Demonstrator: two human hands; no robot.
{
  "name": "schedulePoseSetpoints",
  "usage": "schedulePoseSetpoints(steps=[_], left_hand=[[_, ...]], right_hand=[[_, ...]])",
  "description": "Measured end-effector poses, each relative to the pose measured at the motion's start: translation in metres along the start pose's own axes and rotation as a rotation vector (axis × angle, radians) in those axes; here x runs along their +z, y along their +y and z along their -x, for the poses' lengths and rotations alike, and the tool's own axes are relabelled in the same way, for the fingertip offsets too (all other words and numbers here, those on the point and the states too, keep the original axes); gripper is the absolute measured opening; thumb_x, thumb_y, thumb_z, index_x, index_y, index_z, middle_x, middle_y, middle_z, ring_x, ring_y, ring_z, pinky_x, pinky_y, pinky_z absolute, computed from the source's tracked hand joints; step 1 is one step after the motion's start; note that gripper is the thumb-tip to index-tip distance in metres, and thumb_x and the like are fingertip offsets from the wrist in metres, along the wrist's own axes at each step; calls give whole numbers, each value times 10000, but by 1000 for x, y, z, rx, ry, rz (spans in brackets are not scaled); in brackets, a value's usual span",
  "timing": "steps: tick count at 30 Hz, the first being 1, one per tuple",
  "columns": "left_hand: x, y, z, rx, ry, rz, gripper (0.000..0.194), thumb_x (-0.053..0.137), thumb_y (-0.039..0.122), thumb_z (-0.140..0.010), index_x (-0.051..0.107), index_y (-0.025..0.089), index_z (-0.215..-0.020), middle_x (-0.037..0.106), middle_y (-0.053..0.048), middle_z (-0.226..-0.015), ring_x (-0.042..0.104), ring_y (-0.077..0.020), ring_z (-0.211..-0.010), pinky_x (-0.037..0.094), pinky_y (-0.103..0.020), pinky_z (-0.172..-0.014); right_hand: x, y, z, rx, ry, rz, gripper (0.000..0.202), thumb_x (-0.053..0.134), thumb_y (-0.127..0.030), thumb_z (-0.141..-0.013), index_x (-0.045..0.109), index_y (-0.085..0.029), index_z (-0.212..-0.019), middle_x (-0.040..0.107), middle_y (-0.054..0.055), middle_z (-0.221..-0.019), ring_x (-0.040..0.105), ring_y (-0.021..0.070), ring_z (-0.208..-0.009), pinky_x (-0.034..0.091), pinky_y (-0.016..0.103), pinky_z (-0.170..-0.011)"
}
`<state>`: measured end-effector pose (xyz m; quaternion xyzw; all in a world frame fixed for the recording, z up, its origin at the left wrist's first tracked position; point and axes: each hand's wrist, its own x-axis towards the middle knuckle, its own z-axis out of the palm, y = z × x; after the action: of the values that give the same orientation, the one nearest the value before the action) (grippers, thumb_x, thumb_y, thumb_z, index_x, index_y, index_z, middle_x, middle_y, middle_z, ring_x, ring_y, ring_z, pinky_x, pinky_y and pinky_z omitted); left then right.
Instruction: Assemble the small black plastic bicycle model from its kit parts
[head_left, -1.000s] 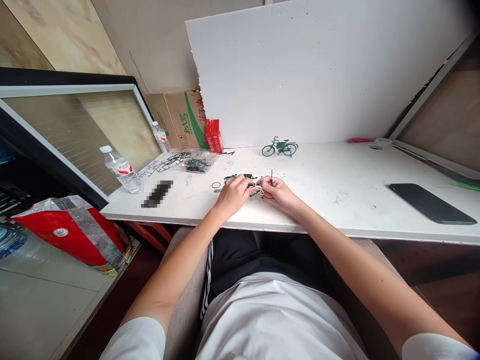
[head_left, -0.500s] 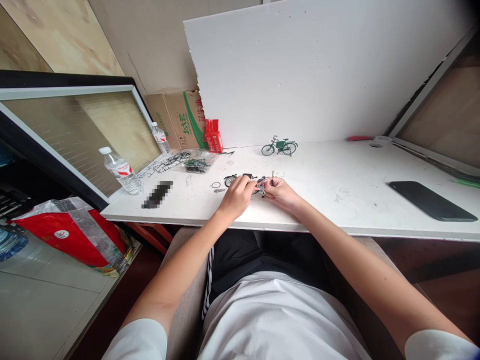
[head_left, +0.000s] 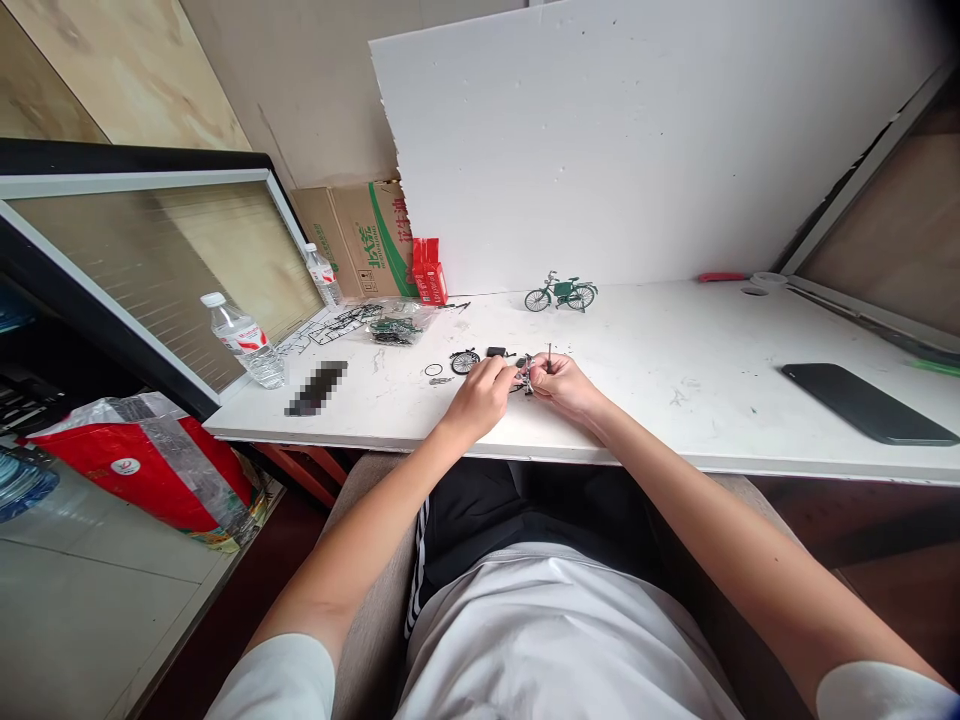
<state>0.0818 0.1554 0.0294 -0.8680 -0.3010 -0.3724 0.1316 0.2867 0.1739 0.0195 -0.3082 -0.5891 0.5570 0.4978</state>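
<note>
Fingertips of my left hand [head_left: 482, 395] and my right hand [head_left: 561, 383] meet just above the white table, both pinching a small dark and silver model bicycle part [head_left: 529, 374]. The fingers cover much of it. A thin dark stick [head_left: 550, 352] stands up from my right hand; its kind is too small to tell. Left of the hands lie a spoked model wheel [head_left: 465, 363], a thin black ring [head_left: 433, 370] and a little grey piece [head_left: 440, 381]. Behind my left hand is a small black block [head_left: 495, 351].
An assembled green model bicycle [head_left: 562, 292] stands farther back. To the left are a bag of parts [head_left: 396, 328], black part frames [head_left: 341, 324], a water bottle [head_left: 244, 342] and a red box [head_left: 429, 272]. A black phone [head_left: 866, 402] lies at the right.
My left hand has shifted slightly right and down, leaving the wheel and black block more exposed. Both hands keep their pinch on the part.
</note>
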Motion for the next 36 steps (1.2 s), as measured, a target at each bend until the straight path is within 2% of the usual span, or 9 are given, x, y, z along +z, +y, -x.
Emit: schedulePoseSetpoints(steps=[7,12,20,23,25,28,32,36], left_hand=[[-1,-1,-1,-6,-15,20,263,390,171,-1100,651,136,-1089,637,-119,-977,653,-239,-920,563,-388,-864],[-6,2,-5,-38,29,74,199,484,267,-1094,610,146,-1189,667,-131,-1076,669,-250,-1015,566,-397,-932],[-6,2,-5,-99,7,113,159,536,176,-1022,601,188,-1167,665,-103,-1077,668,-244,-1018,565,-391,-936],[-7,-1,-5,-117,10,152,151,545,165,-1007,595,192,-1146,667,-100,-1074,663,-238,-1022,557,-377,-941],[-10,-6,-5,-137,32,196,132,545,161,-1003,587,197,-1123,670,-93,-1065,665,-231,-1028,552,-368,-944],[-13,-17,-6,-215,100,274,104,544,196,-1023,570,200,-1124,679,-91,-1074,675,-210,-1004,556,-347,-914],[-13,-34,-7,-399,198,388,130,542,283,-1059,548,198,-1158,701,-95,-1073,693,-169,-937,562,-283,-818],[-9,-45,-6,-514,249,396,199,631,325,-1019,563,182,-1139,703,-93,-1043,678,-162,-877,550,-263,-760]], right_hand=[[1,-4,2,15,-21,-20,531,912,-632,-723,589,-212,-762,411,-83,-575,218,66,-505,184,270,-502],[2,-7,1,39,-16,-61,482,896,-593,-769,595,-216,-778,370,-90,-558,196,71,-494,149,282,-503],[2,-5,1,27,-32,-52,473,900,-590,-771,611,-217,-812,399,-79,-586,236,80,-509,168,288,-522],[3,-7,3,25,-12,-50,470,873,-612,-805,616,-220,-828,320,-90,-575,199,85,-511,164,293,-515],[4,-10,3,13,45,-64,484,795,-674,-861,626,-220,-854,244,-95,-584,160,93,-516,145,299,-498],[3,-14,2,-17,215,-94,526,703,-743,-898,624,-224,-871,179,-93,-617,132,105,-521,122,304,-464],[1,-15,-1,-38,433,-97,492,729,-703,-894,601,-229,-856,184,-89,-632,152,95,-512,140,286,-438],[1,-12,-2,-35,485,-76,448,734,-647,-899,599,-223,-846,213,-90,-618,181,91,-496,160,278,-427]])
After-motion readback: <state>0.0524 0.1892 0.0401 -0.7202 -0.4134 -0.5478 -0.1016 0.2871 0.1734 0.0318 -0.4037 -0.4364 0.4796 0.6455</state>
